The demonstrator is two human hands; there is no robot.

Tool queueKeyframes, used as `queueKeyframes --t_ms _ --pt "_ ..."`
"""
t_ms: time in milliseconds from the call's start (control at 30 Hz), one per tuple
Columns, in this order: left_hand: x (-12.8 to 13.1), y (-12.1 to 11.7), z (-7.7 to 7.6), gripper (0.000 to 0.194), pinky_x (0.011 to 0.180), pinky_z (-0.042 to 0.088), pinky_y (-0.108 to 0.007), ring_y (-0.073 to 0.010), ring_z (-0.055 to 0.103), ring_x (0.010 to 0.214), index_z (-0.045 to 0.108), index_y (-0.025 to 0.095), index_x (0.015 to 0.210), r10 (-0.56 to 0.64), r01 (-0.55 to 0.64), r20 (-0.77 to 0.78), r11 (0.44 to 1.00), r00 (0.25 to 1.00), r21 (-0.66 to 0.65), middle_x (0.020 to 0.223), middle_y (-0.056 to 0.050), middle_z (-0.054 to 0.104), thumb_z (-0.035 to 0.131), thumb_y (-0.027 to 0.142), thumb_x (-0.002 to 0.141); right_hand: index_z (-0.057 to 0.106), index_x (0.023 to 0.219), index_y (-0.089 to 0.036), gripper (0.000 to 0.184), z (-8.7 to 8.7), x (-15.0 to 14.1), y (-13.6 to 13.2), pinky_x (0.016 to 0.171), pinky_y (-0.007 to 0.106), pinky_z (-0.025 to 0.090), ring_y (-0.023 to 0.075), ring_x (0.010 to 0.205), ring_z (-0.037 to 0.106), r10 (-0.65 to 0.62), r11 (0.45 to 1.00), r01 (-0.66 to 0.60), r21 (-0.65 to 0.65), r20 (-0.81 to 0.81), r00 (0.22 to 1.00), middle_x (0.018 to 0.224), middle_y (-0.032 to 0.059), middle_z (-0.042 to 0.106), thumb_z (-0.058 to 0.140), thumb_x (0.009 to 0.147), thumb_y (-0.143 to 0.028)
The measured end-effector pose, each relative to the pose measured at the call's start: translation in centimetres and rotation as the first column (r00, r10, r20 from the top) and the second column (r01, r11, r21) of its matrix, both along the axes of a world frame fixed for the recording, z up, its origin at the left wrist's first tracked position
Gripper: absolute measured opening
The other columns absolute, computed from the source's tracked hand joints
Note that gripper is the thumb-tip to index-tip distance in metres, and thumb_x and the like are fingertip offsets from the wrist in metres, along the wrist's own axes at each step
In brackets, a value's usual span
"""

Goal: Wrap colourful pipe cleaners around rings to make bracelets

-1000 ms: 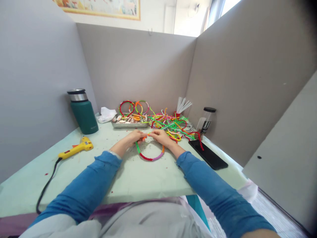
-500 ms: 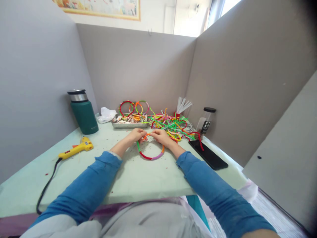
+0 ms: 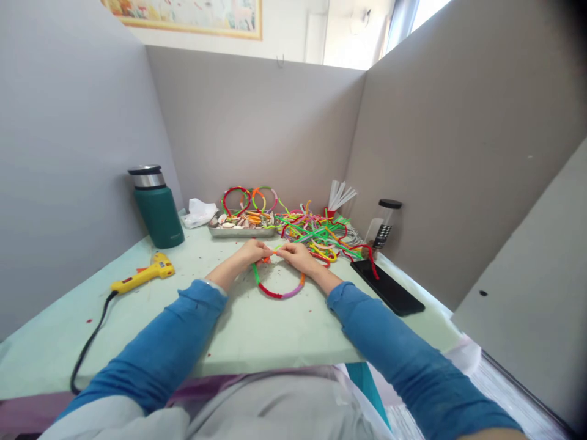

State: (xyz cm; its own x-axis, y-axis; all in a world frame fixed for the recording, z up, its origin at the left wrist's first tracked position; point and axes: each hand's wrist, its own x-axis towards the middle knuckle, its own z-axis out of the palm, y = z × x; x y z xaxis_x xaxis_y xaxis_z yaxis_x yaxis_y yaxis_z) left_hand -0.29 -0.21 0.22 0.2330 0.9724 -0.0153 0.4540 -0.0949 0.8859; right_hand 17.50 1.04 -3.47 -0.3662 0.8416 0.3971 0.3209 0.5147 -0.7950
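Ring (image 3: 274, 296) partly behind both hands (image 3: 251, 252) (image 3: 299, 257)

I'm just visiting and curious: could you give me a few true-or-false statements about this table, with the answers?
1. The left hand and right hand both hold a multicoloured ring. True.
2. The yellow glue gun is in the right hand. False: it lies on the table, to the left of both hands.
3. A red fuzzy stem lies over part of the black phone. True.
4. The green bottle lies on its side. False: it stands upright.
5. The metal tray holds shell-like pieces. True.
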Motion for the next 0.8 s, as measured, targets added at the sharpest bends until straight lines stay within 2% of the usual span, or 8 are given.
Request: queueKeyframes --t_ms 300,467,633,800 --pt "-0.1 0.5 -0.5 0.023 0.039 0.023 -0.022 -0.0061 0.037 0.036 0.059 0.012 0.062 0.019 -0.019 -0.045 1.0 0.999 0.01 0.052 -0.002 0.061 0.065 0.034 0.065 0.06 0.067 -0.015 0.03 -0.2 -0.1 -0.2 0.054 0.022 0.03 0.0097 0.056 0.04 -0.04 0.996 0.036 0.079 0.056 0.998 0.054 -0.0031 0.048 0.051 0.078 -0.041" --pt "-0.3 1.0 -1.1 0.024 0.039 0.024 -0.022 -0.0066 0.038 0.036 0.06 0.012 0.061 -0.004 0.004 -0.038 1.0 0.999 0.009 0.051 -0.003 0.06 0.065 0.034 0.064 0.063 0.069 -0.015 0.028 -0.2 -0.3 -0.3 0.055 0.022 0.029 0.0103 0.058 0.043 -0.134 0.986 0.116 0.117 0.16 0.978 0.06 -0.0017 0.054 0.05 0.079 -0.038" --pt "0.0 0.3 -0.4 0.019 0.039 0.025 -0.022 -0.0059 0.036 0.035 0.06 0.011 0.065 0.042 -0.042 0.009 0.998 0.999 -0.036 0.052 -0.002 0.059 0.066 0.029 0.063 0.064 0.072 -0.016 0.027 -0.1 -0.2 -0.5 0.056 0.022 0.028 0.0103 0.059 0.044 -0.165 0.972 0.12 0.204 0.219 0.962 0.064 -0.0008 0.058 0.049 0.081 -0.036" --pt "0.3 -0.3 0.1 0.019 0.039 0.023 -0.023 -0.0056 0.035 0.033 0.056 0.011 0.058 0.0 0.0 0.005 0.995 1.0 -0.097 0.049 -0.002 0.057 0.064 0.027 0.065 0.064 0.071 -0.015 0.028 0.1 0.3 -0.7 0.056 0.022 0.027 0.0098 0.059 0.044 -0.121 0.97 0.063 0.235 0.243 0.962 0.064 -0.001 0.057 0.048 0.083 -0.036"
